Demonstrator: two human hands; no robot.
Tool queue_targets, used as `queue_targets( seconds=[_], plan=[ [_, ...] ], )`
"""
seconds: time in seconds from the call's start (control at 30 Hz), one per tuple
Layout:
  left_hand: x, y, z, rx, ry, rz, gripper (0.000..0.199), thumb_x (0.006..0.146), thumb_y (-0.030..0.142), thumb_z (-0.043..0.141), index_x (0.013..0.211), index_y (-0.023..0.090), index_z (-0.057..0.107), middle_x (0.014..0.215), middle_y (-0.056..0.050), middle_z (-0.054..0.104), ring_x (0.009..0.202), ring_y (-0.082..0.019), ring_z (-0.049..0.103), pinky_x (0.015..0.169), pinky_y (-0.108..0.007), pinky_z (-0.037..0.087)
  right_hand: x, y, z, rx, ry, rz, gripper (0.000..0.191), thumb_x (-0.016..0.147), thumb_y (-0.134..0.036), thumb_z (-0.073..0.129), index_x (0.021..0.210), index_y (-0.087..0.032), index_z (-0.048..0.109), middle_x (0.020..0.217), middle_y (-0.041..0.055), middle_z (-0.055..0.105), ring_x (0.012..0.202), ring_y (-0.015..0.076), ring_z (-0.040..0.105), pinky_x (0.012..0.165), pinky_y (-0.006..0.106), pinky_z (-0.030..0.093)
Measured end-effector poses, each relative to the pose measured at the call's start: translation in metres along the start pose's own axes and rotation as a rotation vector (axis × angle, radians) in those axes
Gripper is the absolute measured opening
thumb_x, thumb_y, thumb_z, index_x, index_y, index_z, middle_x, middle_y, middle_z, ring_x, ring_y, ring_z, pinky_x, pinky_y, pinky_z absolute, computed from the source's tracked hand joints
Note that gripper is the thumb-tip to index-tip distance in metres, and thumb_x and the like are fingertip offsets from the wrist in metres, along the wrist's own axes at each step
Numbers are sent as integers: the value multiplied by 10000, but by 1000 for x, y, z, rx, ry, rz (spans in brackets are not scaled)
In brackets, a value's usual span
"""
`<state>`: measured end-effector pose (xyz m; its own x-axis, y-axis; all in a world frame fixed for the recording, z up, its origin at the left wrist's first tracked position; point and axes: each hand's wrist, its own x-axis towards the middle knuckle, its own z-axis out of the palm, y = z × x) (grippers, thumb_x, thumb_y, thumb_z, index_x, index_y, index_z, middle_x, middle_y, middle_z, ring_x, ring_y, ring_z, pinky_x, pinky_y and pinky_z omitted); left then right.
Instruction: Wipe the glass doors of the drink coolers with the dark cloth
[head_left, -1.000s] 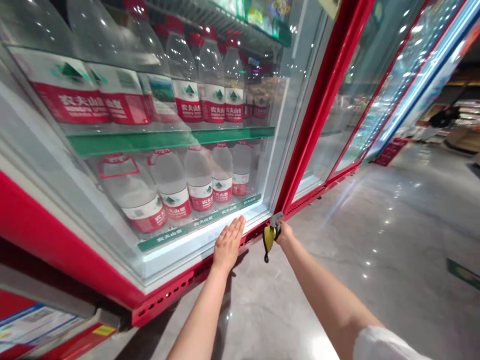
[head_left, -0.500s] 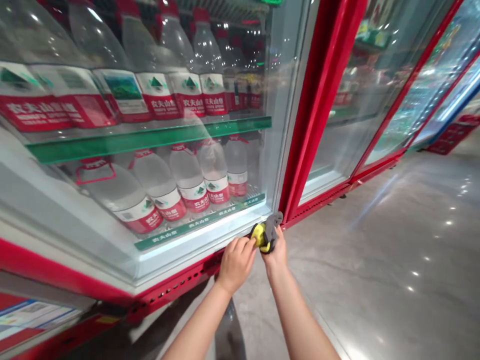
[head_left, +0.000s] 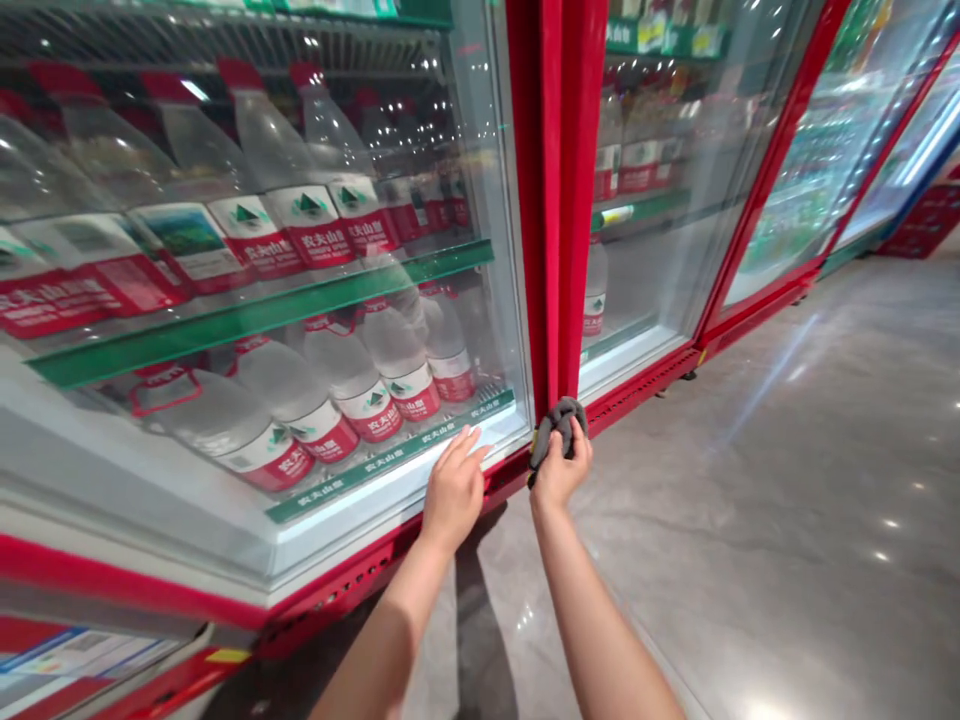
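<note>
My right hand [head_left: 561,476] grips a bunched grey cloth [head_left: 562,428] with a little yellow and black along its left edge. The cloth is at the lower right corner of the glass door [head_left: 480,330], by the red upright frame [head_left: 556,200]. To its left, my left hand [head_left: 454,492] has its fingers stretched out and holds nothing. It is in front of the door's white bottom border [head_left: 360,520]; whether the fingertips touch it I cannot tell. Behind the glass are several large water bottles [head_left: 375,405] with red and white labels.
A green shelf edge [head_left: 262,310] runs across the cooler, with more bottles [head_left: 315,225] above it. Further glass-door coolers [head_left: 652,260] line up to the right. Shiny grey floor [head_left: 787,520] spreads at the right. A red stack [head_left: 919,222] stands far off.
My left hand has let go of the cloth and moved left, its fingers now stretched out. My right hand keeps the cloth, which now shows mostly grey. The view has shifted right and up.
</note>
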<state>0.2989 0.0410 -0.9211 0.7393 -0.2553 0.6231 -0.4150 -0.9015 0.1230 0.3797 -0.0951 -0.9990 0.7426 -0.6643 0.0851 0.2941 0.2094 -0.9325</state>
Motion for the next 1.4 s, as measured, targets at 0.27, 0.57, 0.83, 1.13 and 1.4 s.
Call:
queue_targets(
  seconds=[0.27,0.57,0.83,1.13,1.4],
  plan=[
    [-31,-24,-36,286,-142,193,524,907,14,419,1354,182,638,1586,-127,464,1565,-270,239,1227,-578,355,-83,50,37,-364,-292,-368,519,910,-174,450,1401,-241,604,1537,150,392,1459,289,380,1151,508,387],
    [-56,-42,-24,394,-268,103,675,871,24,467,1522,203,478,1641,-93,346,1558,-273,260,1286,-564,183,-60,75,42,-455,-150,-201,630,943,-266,430,1562,-154,402,1563,241,303,1481,347,322,1173,560,321],
    [-69,-49,-15,377,-264,127,689,861,35,492,1531,190,464,1641,-99,354,1566,-254,248,1289,-515,191,-32,85,36,-487,-116,-29,657,929,-250,386,1560,-69,374,1391,283,468,1333,360,501,1120,546,381],
    [-75,-50,-7,383,-288,148,731,860,8,449,1564,201,405,1646,-89,345,1550,-257,295,1268,-544,248,-30,76,26,-416,-187,-148,651,867,-221,452,1515,-160,473,1446,202,431,1389,311,437,1167,524,349],
    [-94,-55,-3,383,-286,122,751,880,50,418,1610,169,289,1636,-102,363,1551,-225,292,1292,-510,172,-54,53,27,-408,-377,-443,610,854,-160,461,1452,-234,558,1580,147,330,1482,287,335,1194,517,325]
  ],
)
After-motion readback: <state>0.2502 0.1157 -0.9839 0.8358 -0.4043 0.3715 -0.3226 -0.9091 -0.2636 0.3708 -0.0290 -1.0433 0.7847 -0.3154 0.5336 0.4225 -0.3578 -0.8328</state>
